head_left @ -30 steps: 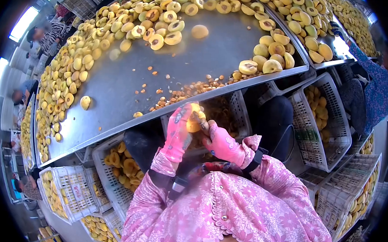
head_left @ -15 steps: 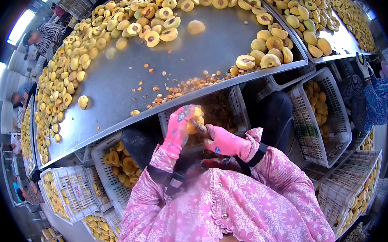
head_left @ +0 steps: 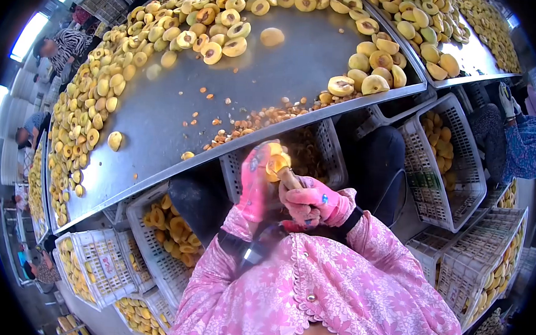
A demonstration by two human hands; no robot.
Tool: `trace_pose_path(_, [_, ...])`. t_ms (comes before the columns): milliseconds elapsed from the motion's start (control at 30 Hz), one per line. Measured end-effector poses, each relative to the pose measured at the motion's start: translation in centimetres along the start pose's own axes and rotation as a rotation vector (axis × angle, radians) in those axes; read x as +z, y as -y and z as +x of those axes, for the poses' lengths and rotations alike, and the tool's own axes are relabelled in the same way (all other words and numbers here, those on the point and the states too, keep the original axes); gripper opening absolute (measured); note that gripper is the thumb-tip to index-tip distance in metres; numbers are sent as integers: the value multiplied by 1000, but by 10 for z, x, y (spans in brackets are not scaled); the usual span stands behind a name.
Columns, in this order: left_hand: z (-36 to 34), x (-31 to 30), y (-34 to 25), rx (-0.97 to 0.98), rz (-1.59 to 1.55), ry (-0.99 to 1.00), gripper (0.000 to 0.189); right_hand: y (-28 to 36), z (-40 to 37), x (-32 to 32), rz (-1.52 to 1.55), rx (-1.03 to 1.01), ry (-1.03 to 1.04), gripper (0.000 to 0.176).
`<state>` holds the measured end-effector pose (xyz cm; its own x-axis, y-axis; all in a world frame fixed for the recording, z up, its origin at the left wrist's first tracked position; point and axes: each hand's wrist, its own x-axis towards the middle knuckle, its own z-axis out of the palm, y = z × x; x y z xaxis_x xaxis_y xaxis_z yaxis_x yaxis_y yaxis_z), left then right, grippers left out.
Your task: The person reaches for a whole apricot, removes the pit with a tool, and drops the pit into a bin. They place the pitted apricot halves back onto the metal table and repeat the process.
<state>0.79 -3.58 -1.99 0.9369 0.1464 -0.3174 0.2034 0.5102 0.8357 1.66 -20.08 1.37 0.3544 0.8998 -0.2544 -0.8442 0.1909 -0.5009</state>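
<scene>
My left hand [head_left: 255, 182], in a pink patterned glove, is closed around a yellow peach half [head_left: 277, 161] above a crate. The cut, hollowed side of the fruit faces my right hand [head_left: 314, 201], gloved in pink too. Its fingers are wrapped round a short wooden-handled pitting tool [head_left: 290, 179]. The tool's far end meets the peach half, and its tip is hidden in the flesh. Below both hands stands a white crate [head_left: 331, 151] holding brownish pits and scraps.
A metal table [head_left: 179, 126] bears heaps of peach halves [head_left: 102, 92] and scattered pits [head_left: 264, 119] along its near edge. Peach-filled crates [head_left: 441, 164] stand at my right, and another crate [head_left: 155, 246] at my left. A co-worker's sleeve [head_left: 524, 144] shows at far right.
My left hand has turned, so the peach half's hollow side now shows. My right hand has shifted slightly right and rolled, showing its curled fingers. The tool stays at the fruit.
</scene>
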Motion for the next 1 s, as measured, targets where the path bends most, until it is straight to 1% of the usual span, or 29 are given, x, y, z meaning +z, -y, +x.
trace_pose_path(33, [2, 2, -12, 216, 239, -20, 29, -1, -1, -11, -63, 38, 5, 14])
trace_pose_path(67, [-9, -1, -29, 375, 513, -27, 23, -4, -1, -15, -193, 49, -101, 14])
trace_pose_path(100, [-15, -16, -46, 664, 1024, -72, 25, -5, 1, -14, -323, 59, -205, 14])
trace_pose_path(133, [-24, -24, -66, 771, 1104, -146, 25, -4, 3, -14, -459, 65, -304, 14])
trace_pose_path(167, [-39, -39, -89, 607, 1190, -256, 23, -11, 4, -23, -535, 58, -327, 15])
trace_pose_path(200, [-49, -56, -112, 757, 1435, -322, 26, -18, 5, -31, -601, 0, -284, 15])
trace_pose_path(267, [-79, -111, -149, 341, 1766, -333, 33, -23, 7, -37, -811, 9, -291, 18])
trace_pose_path(300, [-92, -141, -165, 196, 1919, -307, 38, -23, 9, -35, -882, -1, -300, 22])
trace_pose_path(333, [-98, -167, -173, 41, 2064, -280, 43, -23, 11, -34, -879, 47, -288, 25])
trace_pose_path(400, [-89, -154, -194, -1, 1976, -420, 46, -28, 19, -38, -958, 71, -251, 27])
trace_pose_path(433, [-70, -208, -182, 246, 1716, -413, 40, -28, 22, -37, -962, 70, -244, 29])
trace_pose_path(500, [-20, -160, -197, 233, 1415, -350, 39, -30, 26, -39, -965, 55, -226, 30])
trace_pose_path(567, [46, -142, -201, 374, 1452, -242, 38, -28, 27, -42, -954, 53, -205, 31])
trace_pose_path(600, [82, -132, -204, 373, 1406, -239, 41, -26, 25, -42, -912, 20, -198, 30])
trace_pose_path(633, [119, -122, -206, 372, 1358, -237, 43, -24, 25, -42, -858, 49, -225, 31])
trace_pose_path(667, [156, -115, -205, 393, 1372, -271, 45, -23, 26, -43, -805, 78, -251, 31])
trace_pose_path(700, [192, -109, -202, 414, 1385, -307, 47, -29, 28, -55, -834, 74, -256, 32])
trace_pose_path(733, [224, -106, -197, 351, 1303, -350, 51, -22, 28, -53, -783, 64, -229, 36])
trace_pose_path(767, [253, -104, -190, 288, 1219, -389, 55, -25, 30, -57, -750, 36, -270, 27])
trace_pose_path(800, [277, -100, -182, 290, 1229, -448, 62, -29, 32, -61, -718, 10, -312, 18])
trace_pose_path(833, [291, -96, -170, 362, 1219, -409, 61, -29, 34, -66, -706, 34, -328, 19])
trace_pose_path(867, [315, -105, -149, 436, 1224, -425, 62, -30, 36, -69, -705, 46, -368, 19])
trace_pose_path(933, [307, -80, -136, 444, 1017, -426, 61, -23, 37, -64, -645, 82, -402, 19])
trace_pose_path(1000, [311, -78, -125, 493, 1003, -397, 58, -15, 40, -61, -625, 61, -370, 18])
